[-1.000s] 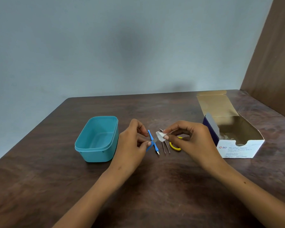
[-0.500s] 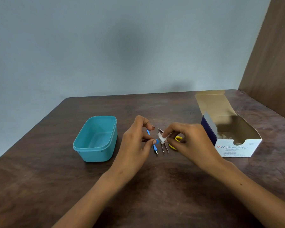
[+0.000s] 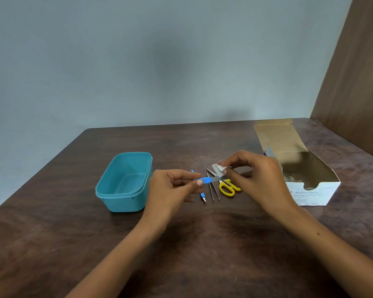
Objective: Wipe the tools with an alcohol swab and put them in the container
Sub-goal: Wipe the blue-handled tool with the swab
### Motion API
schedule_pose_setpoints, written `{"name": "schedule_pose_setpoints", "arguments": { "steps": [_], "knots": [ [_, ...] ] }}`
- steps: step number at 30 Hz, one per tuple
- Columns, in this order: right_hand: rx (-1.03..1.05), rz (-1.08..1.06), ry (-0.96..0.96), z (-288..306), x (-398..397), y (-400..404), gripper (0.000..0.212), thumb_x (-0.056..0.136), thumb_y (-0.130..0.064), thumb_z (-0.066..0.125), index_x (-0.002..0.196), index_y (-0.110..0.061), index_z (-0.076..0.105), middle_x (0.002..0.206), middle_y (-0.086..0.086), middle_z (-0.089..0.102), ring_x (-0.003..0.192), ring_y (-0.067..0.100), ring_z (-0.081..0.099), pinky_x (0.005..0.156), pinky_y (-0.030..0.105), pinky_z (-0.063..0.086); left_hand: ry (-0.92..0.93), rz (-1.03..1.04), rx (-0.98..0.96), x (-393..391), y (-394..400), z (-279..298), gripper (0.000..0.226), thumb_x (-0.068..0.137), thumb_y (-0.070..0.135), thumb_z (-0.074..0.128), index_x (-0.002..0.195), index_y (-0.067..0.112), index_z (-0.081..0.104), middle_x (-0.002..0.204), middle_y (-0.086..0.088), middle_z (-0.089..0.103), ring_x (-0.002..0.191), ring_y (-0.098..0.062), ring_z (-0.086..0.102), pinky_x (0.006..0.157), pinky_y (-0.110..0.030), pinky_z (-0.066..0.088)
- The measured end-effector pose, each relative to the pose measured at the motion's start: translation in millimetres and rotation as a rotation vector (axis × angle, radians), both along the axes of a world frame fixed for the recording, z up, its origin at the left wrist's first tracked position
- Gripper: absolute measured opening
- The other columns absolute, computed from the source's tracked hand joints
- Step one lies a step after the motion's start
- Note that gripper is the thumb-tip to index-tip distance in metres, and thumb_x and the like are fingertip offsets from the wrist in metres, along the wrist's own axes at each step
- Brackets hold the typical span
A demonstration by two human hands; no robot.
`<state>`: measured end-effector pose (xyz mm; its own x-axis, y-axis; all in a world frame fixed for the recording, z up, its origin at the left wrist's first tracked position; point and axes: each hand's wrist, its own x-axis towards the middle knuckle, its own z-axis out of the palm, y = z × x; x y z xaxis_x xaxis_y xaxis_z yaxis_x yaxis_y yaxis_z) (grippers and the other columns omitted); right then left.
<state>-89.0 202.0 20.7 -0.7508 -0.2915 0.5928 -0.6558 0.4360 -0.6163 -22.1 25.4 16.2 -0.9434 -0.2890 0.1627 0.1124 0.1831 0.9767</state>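
My left hand [image 3: 172, 186] pinches a small blue-handled tool [image 3: 207, 180] with a metal blade, held level above the table. My right hand [image 3: 254, 175] pinches a white alcohol swab [image 3: 218, 170] just above the blade's tip. On the table under the hands lie another blue-handled tool [image 3: 202, 195], metal tweezers [image 3: 213, 190] and yellow-handled scissors [image 3: 227, 188]. The teal container [image 3: 125, 181] stands open to the left of my left hand, with nothing visible inside.
An open white alcohol swab box [image 3: 308, 181] lies at the right, its flap folded back, with swab packets inside. A brown wooden panel [image 3: 357, 82] rises at the far right. The dark wooden table [image 3: 181, 244] reaches back to a grey wall.
My left hand has turned the blue tool level, blade pointing right. My right hand has lifted the swab and drawn it to the right, uncovering the scissors.
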Motion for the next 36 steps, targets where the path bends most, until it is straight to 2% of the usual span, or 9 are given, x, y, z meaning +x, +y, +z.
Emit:
{"name": "schedule_pose_setpoints", "arguments": {
  "steps": [2, 5, 11, 14, 17, 22, 26, 32, 36],
  "knots": [
    [-0.016, -0.035, 0.125, 0, 1, 1, 0.006, 0.078, -0.016, 0.07, 0.083, -0.017, 0.072, 0.086, -0.009, 0.073, 0.08, 0.009, 0.068, 0.068, 0.036, 0.056, -0.046, 0.004, 0.075, 1, 2, 1, 0.01, 0.077, 0.006, 0.074, 0.087, 0.008, 0.075, 0.077, -0.007, 0.076, 0.071, -0.017, 0.074, 0.052, -0.022, 0.056],
    [0.033, -0.026, 0.312, 1, 8, -2, 0.007, 0.078, -0.013, 0.065, 0.081, -0.013, 0.071, 0.086, -0.005, 0.07, 0.081, 0.011, 0.066, 0.066, 0.034, 0.054, -0.088, 0.002, 0.169, 3, 5, 2, 0.012, 0.078, 0.008, 0.073, 0.089, 0.009, 0.075, 0.078, -0.006, 0.077, 0.074, -0.017, 0.074, 0.052, -0.021, 0.055],
    [0.219, 0.104, 0.369, -4, 18, -12, 0.013, 0.076, -0.012, 0.07, 0.088, -0.014, 0.075, 0.092, -0.003, 0.074, 0.087, 0.01, 0.068, 0.074, 0.023, 0.055, -0.077, -0.08, 0.275, 7, 6, 6, 0.017, 0.08, 0.008, 0.069, 0.096, 0.007, 0.073, 0.086, -0.008, 0.076, 0.085, -0.015, 0.073, 0.057, -0.02, 0.055],
    [0.185, 0.162, 0.303, -3, 20, -13, 0.02, 0.074, -0.015, 0.069, 0.092, -0.016, 0.076, 0.098, -0.004, 0.074, 0.091, 0.005, 0.067, 0.078, 0.016, 0.053, -0.027, -0.078, 0.305, 8, 5, 8, 0.017, 0.082, 0.004, 0.066, 0.098, 0.004, 0.071, 0.087, -0.01, 0.076, 0.082, -0.016, 0.073, 0.056, -0.02, 0.056],
    [0.132, 0.168, 0.284, -3, 19, -12, 0.016, 0.077, -0.015, 0.072, 0.093, -0.016, 0.076, 0.094, -0.005, 0.074, 0.089, 0.004, 0.067, 0.077, 0.016, 0.053, -0.001, -0.065, 0.299, 8, 5, 7, 0.02, 0.081, 0.001, 0.067, 0.101, 0.003, 0.067, 0.083, -0.011, 0.076, 0.078, -0.017, 0.074, 0.054, -0.021, 0.056],
    [0.095, 0.132, 0.19, -1, 13, -8, 0.018, 0.074, -0.01, 0.078, 0.091, -0.014, 0.072, 0.085, -0.01, 0.073, 0.085, 0.0, 0.065, 0.071, 0.015, 0.054, 0.1, -0.037, -0.046, 5, 6, 5, 0.026, 0.078, 0.007, 0.073, 0.1, 0.014, 0.061, 0.076, -0.003, 0.076, 0.073, -0.012, 0.073, 0.058, -0.024, 0.058],
    [0.16, 0.132, 0.076, 3, 14, -7, 0.02, 0.074, -0.023, 0.079, 0.09, -0.02, 0.069, 0.081, -0.017, 0.071, 0.081, -0.001, 0.067, 0.069, 0.023, 0.056, 0.123, -0.064, -0.185, 5, 0, 7, 0.029, 0.076, 0.01, 0.074, 0.094, 0.02, 0.053, 0.077, -0.006, 0.075, 0.071, -0.014, 0.073, 0.06, -0.03, 0.06],
    [0.142, 0.198, -0.189, 8, 14, -9, 0.022, 0.069, -0.023, 0.082, 0.084, -0.022, 0.066, 0.076, -0.011, 0.071, 0.074, 0.001, 0.067, 0.068, 0.024, 0.057, 0.142, -0.083, -0.21, 4, -2, 9, 0.03, 0.075, 0.009, 0.075, 0.091, 0.016, 0.051, 0.077, -0.011, 0.074, 0.069, -0.016, 0.073, 0.056, -0.031, 0.059],
    [-0.03, 0.232, -0.44, 9, 15, -10, 0.027, 0.069, -0.016, 0.081, 0.089, -0.014, 0.064, 0.08, -0.001, 0.073, 0.075, 0.006, 0.069, 0.068, 0.02, 0.057, 0.117, -0.065, -0.106, 4, 0, 9, 0.035, 0.07, 0.012, 0.078, 0.098, 0.008, 0.058, 0.078, -0.008, 0.075, 0.07, -0.014, 0.073, 0.055, -0.024, 0.057]
  ]
}}
